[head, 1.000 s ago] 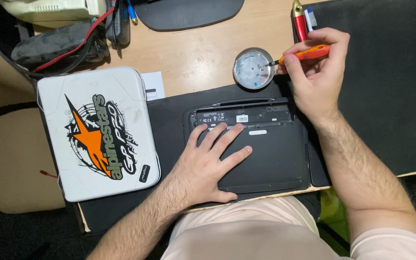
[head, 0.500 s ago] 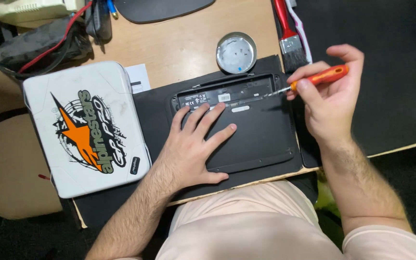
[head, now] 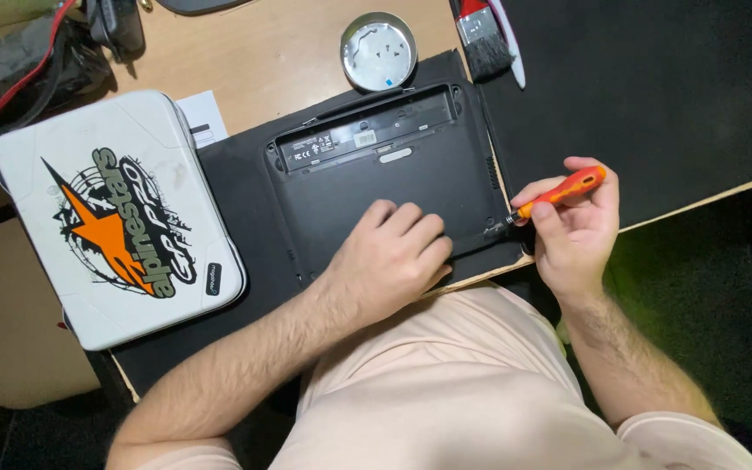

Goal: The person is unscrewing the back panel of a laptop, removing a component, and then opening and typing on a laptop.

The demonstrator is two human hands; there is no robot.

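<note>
A black laptop (head: 393, 165) lies upside down on a dark mat (head: 241, 191), its battery bay open along the far edge. My left hand (head: 389, 261) rests flat on the laptop's near half, fingers loosely curled. My right hand (head: 567, 231) grips a small screwdriver (head: 559, 191) with an orange handle. Its tip touches the laptop's near right corner.
A round metal tin (head: 379, 50) with small parts sits beyond the laptop. A brush (head: 483, 35) lies to its right, on the edge of a large black desk mat (head: 654, 87). A white case (head: 115, 218) with an orange star graphic lies at left. A grey bag (head: 19, 61) sits far left.
My right hand has carried the screwdriver from the tin down to the laptop's near right corner. My left hand slid toward the laptop's near edge. The camera view shifted.
</note>
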